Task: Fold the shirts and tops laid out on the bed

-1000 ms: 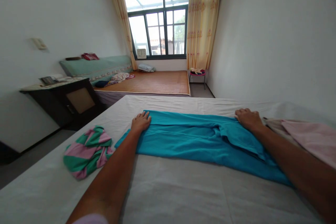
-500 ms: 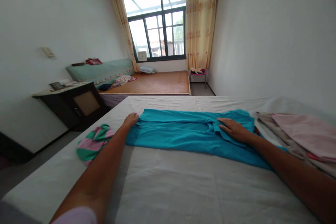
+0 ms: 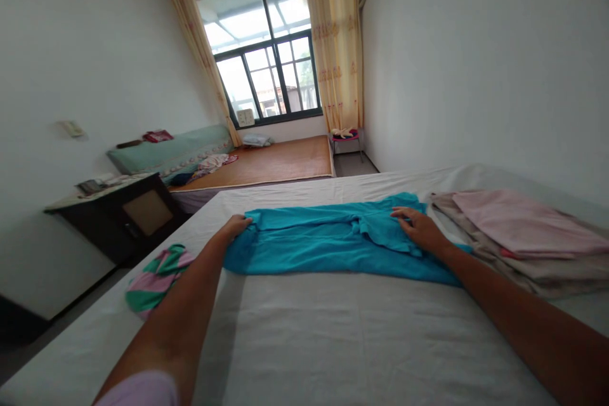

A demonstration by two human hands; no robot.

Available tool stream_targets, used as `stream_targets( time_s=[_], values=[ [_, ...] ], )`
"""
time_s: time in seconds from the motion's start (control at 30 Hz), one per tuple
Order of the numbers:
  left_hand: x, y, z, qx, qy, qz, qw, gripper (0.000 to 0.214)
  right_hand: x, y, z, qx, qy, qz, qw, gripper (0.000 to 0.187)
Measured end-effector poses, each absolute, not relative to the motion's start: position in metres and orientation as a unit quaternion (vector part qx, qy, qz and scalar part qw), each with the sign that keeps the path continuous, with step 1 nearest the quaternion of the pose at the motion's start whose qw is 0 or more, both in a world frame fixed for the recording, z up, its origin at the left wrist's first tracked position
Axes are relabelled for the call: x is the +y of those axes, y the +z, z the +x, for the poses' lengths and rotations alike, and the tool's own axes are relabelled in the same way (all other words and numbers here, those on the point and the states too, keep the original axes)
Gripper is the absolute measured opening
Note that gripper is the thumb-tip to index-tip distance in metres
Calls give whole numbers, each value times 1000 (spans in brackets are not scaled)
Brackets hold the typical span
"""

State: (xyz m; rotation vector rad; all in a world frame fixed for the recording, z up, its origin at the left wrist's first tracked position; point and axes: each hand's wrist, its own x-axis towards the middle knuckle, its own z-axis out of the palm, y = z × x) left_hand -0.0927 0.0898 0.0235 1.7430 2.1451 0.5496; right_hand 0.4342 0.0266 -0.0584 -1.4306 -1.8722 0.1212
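A teal garment (image 3: 314, 244) lies spread lengthwise across a white bed sheet (image 3: 333, 336). My left hand (image 3: 234, 228) rests on its left end with the fingers curled over the cloth edge. My right hand (image 3: 419, 228) lies flat on the garment's right part, fingers stretched out and pressing the fabric near a fold. Both forearms reach out over the sheet toward the garment.
A crumpled green-and-pink striped garment (image 3: 155, 276) sits near the bed's left edge. Folded pink and beige cloths (image 3: 518, 235) are stacked at the right by the wall. A dark bedside cabinet (image 3: 121, 216) stands left, with a second bed (image 3: 266, 162) and a window (image 3: 266, 66) beyond.
My right hand slid leftward from the garment's far right end onto its middle-right part. The left hand stayed at the left end. The view tilted and shifted.
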Motion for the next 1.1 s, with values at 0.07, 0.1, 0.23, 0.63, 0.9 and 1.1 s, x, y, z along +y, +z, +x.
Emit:
stream_targets(
  time_s=[0.07, 0.1, 0.23, 0.63, 0.9, 1.1],
  values=[
    [95, 37, -69, 726, 181, 643, 167, 20, 28, -60, 441, -724, 50, -566, 391, 31],
    [98, 43, -55, 712, 176, 658, 170, 18, 29, -60, 444, -722, 53, -568, 391, 30],
    [110, 48, 12, 666, 148, 704, 196, 14, 32, -63, 447, -736, 50, -561, 376, 30],
    [93, 5, 106, 580, 126, 740, 316, 41, 19, -59, 444, -805, 5, -516, 294, 28],
    [73, -25, 94, 499, 195, 830, 154, 50, 22, -65, 444, -803, 14, -523, 286, 29],
    [60, -39, 89, 411, 92, 904, 75, 41, 19, -62, 443, -806, 3, -521, 282, 29]
  ],
)
